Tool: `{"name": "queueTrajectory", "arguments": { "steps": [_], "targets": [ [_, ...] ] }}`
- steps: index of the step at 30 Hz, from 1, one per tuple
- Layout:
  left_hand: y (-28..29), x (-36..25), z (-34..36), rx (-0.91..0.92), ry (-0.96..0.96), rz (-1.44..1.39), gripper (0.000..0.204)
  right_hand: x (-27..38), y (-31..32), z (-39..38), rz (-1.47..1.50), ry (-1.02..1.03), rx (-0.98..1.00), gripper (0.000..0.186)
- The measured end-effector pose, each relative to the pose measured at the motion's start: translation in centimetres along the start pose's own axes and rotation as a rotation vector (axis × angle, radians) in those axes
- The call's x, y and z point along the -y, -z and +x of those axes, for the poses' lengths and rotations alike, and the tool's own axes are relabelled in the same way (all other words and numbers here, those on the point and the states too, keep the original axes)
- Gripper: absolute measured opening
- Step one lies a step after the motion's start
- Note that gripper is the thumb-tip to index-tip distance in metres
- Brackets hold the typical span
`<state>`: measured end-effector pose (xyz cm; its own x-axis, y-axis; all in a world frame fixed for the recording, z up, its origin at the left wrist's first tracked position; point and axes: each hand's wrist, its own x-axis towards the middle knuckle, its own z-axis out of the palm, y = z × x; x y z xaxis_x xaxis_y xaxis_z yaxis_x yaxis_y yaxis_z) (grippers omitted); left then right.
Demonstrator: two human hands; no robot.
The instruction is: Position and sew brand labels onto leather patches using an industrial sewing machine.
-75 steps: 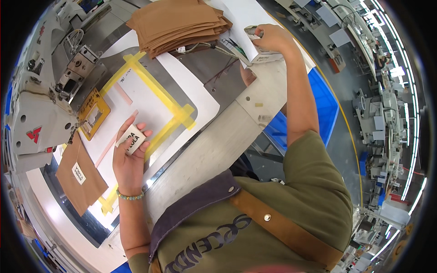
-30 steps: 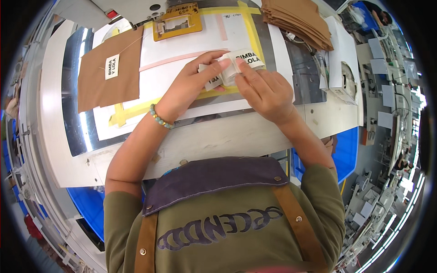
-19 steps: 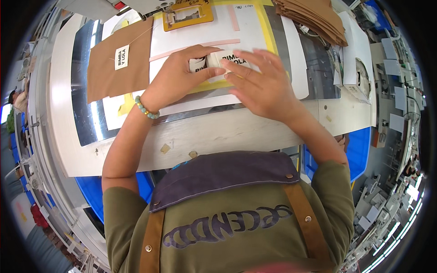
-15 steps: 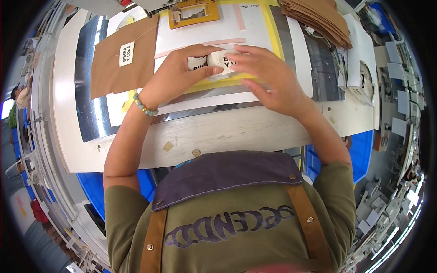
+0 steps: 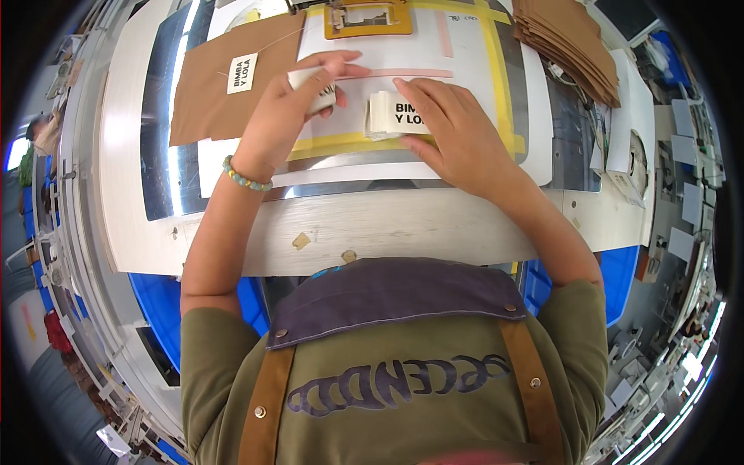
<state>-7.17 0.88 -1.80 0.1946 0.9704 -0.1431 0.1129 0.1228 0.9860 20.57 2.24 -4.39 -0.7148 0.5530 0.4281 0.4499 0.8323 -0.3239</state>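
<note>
Currently working with both hands apart, above a white sheet (image 5: pixel 403 54). Pinching a white label (image 5: pixel 325 98) between thumb and fingers of the left hand (image 5: pixel 283 116); cannot tell the number of layers there. Gripping a white label stack (image 5: pixel 386 114) with the right hand (image 5: pixel 469 139), fingers over the top and thumb at the near edge; cannot tell about any contact between stack and sheet. Wearing a beaded bracelet (image 5: pixel 246 178) on the wrist just below the left hand. Slightly beyond the gap between the hands, can see a pink strip (image 5: pixel 411 74). Just left of the left hand, can see a brown cloth piece (image 5: pixel 205 89) with a white tag (image 5: pixel 242 74) on top. To the right of the right hand, can see yellow tape (image 5: pixel 496 77) along the sheet. Farther beyond the left hand, can see a yellow frame (image 5: pixel 368 32). Beyond the right hand, off to the right, can see a pile of brown pieces (image 5: pixel 566 46) and, lower, a white box (image 5: pixel 624 147). Far past the left hand, can make out another person (image 5: pixel 45 136), blurred.
</note>
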Motion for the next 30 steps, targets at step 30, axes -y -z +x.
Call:
{"name": "queueTrajectory", "arguments": {
  "steps": [30],
  "targets": [
    [-1.1, -0.7, 0.4, 0.471, -0.052, -1.475, 0.067, 1.2, 1.5, 9.2, -0.204, 0.347, -0.315, 0.017]
  ]
}}
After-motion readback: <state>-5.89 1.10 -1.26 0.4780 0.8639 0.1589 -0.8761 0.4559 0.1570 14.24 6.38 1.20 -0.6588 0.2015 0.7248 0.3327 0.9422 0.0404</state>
